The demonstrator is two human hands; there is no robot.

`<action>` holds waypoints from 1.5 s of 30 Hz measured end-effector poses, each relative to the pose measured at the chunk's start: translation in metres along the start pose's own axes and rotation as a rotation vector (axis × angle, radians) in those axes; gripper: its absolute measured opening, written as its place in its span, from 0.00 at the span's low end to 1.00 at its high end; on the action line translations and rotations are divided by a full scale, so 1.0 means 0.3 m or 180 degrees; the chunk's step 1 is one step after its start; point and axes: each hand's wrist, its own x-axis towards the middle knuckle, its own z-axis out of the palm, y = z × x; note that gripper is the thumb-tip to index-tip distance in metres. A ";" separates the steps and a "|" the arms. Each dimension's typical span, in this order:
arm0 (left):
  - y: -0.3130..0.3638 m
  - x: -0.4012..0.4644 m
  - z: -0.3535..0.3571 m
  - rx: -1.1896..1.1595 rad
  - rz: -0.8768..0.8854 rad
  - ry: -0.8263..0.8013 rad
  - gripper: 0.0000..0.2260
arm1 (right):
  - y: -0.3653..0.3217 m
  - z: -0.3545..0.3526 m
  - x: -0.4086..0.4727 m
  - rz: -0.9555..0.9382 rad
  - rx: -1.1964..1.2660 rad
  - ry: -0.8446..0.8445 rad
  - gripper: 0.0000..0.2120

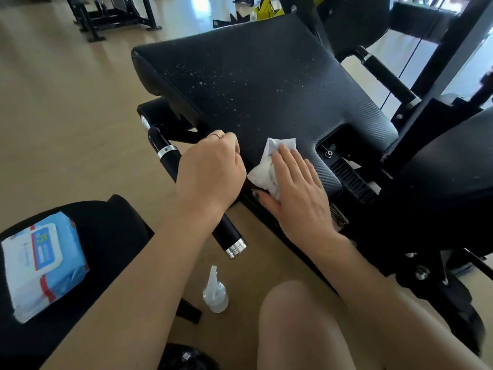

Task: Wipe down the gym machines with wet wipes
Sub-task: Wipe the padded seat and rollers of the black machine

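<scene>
Head view: I am pressing the wet wipe [262,169] flat under my right hand [296,193], my left hand [210,172] curled empty; the seat pad [266,84] ahead is showing white specks, mostly unwiped.

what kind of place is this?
Most likely a gym: a black padded machine seat speckled with droplets, a chrome-capped grip handle beside it, and more black equipment frames on the wood-look floor behind.

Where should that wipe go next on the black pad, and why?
Probably sliding forward, up the pad. The right hand presses the wipe flat at the pad's near edge, while white droplets speckle the surface farther up.
</scene>
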 end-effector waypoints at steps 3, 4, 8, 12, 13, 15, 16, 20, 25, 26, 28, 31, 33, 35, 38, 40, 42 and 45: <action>-0.006 0.004 -0.005 -0.0162 -0.0048 0.0158 0.11 | 0.020 0.004 -0.048 -0.0115 0.0029 -0.0098 0.31; -0.008 0.004 -0.010 -0.0252 -0.0107 0.0228 0.11 | 0.018 0.000 -0.056 -0.0163 0.0025 -0.0152 0.30; -0.009 0.003 -0.009 -0.0311 -0.0229 0.0299 0.12 | 0.002 -0.003 -0.043 -0.0190 0.0020 -0.0260 0.28; -0.009 0.003 -0.010 -0.0367 -0.0249 0.0366 0.13 | -0.037 -0.004 0.079 -0.0237 -0.0077 -0.0408 0.28; -0.010 0.003 -0.010 -0.0354 -0.0251 0.0371 0.12 | -0.052 -0.005 0.125 -0.0258 -0.0076 -0.0468 0.28; -0.011 0.003 -0.009 -0.0253 -0.0260 0.0306 0.11 | -0.078 -0.007 0.198 -0.0301 -0.0048 -0.0542 0.27; -0.008 0.004 -0.008 -0.0175 -0.0275 0.0249 0.11 | -0.083 -0.007 0.210 -0.0314 -0.0015 -0.0524 0.27; 0.002 0.012 -0.007 0.0249 -0.0351 -0.0022 0.12 | -0.024 -0.010 0.038 -0.0298 -0.0060 -0.0378 0.25; 0.002 0.008 -0.001 0.0279 -0.0368 -0.0075 0.11 | 0.074 -0.021 -0.184 -0.0149 -0.0079 -0.0163 0.24; 0.001 0.009 0.000 0.0282 -0.0387 -0.0068 0.11 | 0.061 -0.019 -0.161 -0.0075 -0.0020 -0.0219 0.25; -0.001 0.012 0.002 0.0301 -0.0398 -0.0086 0.12 | 0.014 -0.019 -0.062 0.0006 0.0110 -0.0387 0.26; -0.002 0.009 0.001 0.0307 -0.0326 -0.0094 0.14 | -0.053 -0.006 0.146 0.0019 0.0257 -0.0637 0.27; -0.004 0.010 -0.003 0.0332 -0.0285 -0.0069 0.14 | -0.079 -0.009 0.222 0.0008 0.0289 -0.0691 0.26; -0.006 0.009 -0.006 0.0316 -0.0294 -0.0052 0.14 | -0.078 -0.006 0.183 0.0036 0.0347 -0.0676 0.26; -0.004 0.005 -0.003 0.0198 -0.0324 -0.0103 0.14 | -0.051 -0.022 -0.049 0.0102 0.0098 -0.0477 0.27; -0.004 0.007 0.002 0.0170 -0.0323 -0.0064 0.13 | -0.027 -0.021 -0.172 0.0159 -0.0014 -0.0380 0.26; -0.006 0.010 0.006 0.0164 -0.0335 -0.0025 0.12 | -0.013 -0.010 -0.173 0.0157 -0.0041 -0.0353 0.26; -0.005 0.009 0.009 0.0156 -0.0310 -0.0044 0.13 | -0.027 -0.008 -0.019 0.0278 0.0091 -0.0515 0.26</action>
